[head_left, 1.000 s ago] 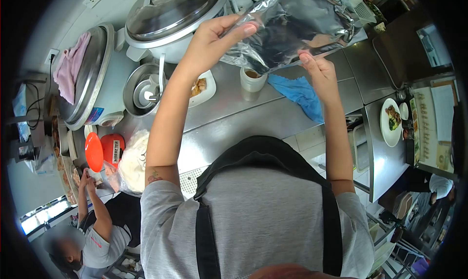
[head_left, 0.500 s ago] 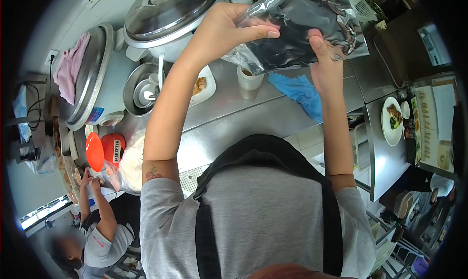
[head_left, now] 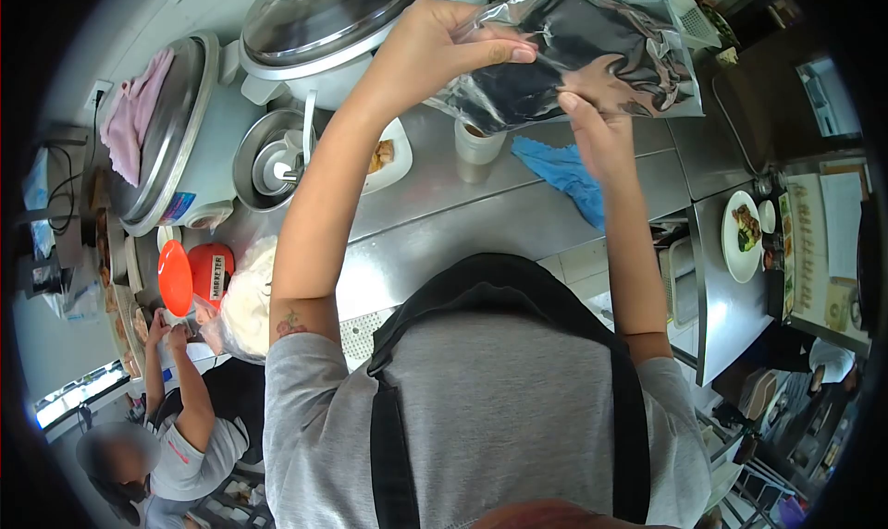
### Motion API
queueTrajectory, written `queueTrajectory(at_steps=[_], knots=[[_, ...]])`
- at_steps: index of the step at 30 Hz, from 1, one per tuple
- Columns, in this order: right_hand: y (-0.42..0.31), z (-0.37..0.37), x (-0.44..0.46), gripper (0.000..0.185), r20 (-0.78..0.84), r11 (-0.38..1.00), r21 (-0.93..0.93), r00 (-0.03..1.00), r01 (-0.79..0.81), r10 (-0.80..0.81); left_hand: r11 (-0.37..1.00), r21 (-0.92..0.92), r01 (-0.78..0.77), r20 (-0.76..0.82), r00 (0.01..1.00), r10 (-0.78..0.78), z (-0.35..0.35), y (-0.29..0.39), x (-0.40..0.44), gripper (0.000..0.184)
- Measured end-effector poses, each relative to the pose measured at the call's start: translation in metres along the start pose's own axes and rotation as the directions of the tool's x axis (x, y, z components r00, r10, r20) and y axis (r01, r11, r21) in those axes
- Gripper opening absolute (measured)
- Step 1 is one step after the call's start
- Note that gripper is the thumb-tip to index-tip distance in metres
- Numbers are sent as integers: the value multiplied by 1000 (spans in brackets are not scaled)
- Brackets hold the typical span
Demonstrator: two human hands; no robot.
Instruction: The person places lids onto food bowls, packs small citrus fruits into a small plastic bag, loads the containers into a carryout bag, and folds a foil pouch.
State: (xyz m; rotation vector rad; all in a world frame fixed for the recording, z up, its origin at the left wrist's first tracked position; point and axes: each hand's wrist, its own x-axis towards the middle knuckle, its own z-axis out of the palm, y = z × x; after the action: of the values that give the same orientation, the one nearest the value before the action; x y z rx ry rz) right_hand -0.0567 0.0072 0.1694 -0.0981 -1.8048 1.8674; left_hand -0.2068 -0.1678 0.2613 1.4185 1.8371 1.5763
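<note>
A shiny plastic bag (head_left: 578,43), dark inside with clear silvery edges, is held up over the steel counter (head_left: 416,228). My left hand (head_left: 444,53) pinches its left edge, thumb on top. My right hand (head_left: 599,136) grips the lower edge, its thumb on the near face and its other fingers hidden behind the bag. Below the bag stands a cup (head_left: 476,154) with brown contents. A crumpled blue cloth (head_left: 566,178) lies near my right forearm. Left of the cup is a white plate (head_left: 398,164) with a piece of food.
Two large lidded pots (head_left: 310,76) and a metal bowl (head_left: 264,154) stand at the left. Past them are a red container (head_left: 211,270) and a bag of pale contents (head_left: 250,302). A co-worker (head_left: 194,446) works at lower left. A plate of food (head_left: 743,252) sits on the right-hand counter.
My right hand has shifted left along the bag's lower edge, with its thumb now closer to my left hand. The bag has tilted slightly. My left hand keeps its pinch.
</note>
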Motion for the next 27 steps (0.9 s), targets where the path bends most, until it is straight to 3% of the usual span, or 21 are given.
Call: queueTrajectory(at_steps=[2, 5, 9, 18, 22, 25, 27], knots=[[-9, 15, -5, 22, -29, 972, -164, 986, -166, 164, 1000, 9, 1, -3, 1000, -1, -3, 0, 1, 14], [6, 23, -10, 33, 64, 981, -150, 989, -123, 134, 1000, 4, 18, 9, 1000, -18, -5, -1, 3, 15], [9, 27, -12, 32, 29, 976, -139, 984, -169, 174, 1000, -4, 20, 16, 1000, -20, -4, -1, 6, 16], [13, 22, -8, 27, 95, 964, -258, 991, -68, 96, 1000, 17, -3, -19, 1000, 3, -7, -5, 7, 18], [18, 19, -7, 26, 99, 971, -211, 985, -116, 139, 999, 41, 16, -60, 998, -14, -7, -7, 6, 19], [9, 22, -6, 26, 96, 956, -226, 972, -189, 215, 995, 79, 66, -45, 997, -63, -9, -3, 3, 27], [7, 23, -5, 27, 98, 937, -241, 954, -254, 284, 999, 36, 31, -104, 994, -27, -16, -13, -3, 44]])
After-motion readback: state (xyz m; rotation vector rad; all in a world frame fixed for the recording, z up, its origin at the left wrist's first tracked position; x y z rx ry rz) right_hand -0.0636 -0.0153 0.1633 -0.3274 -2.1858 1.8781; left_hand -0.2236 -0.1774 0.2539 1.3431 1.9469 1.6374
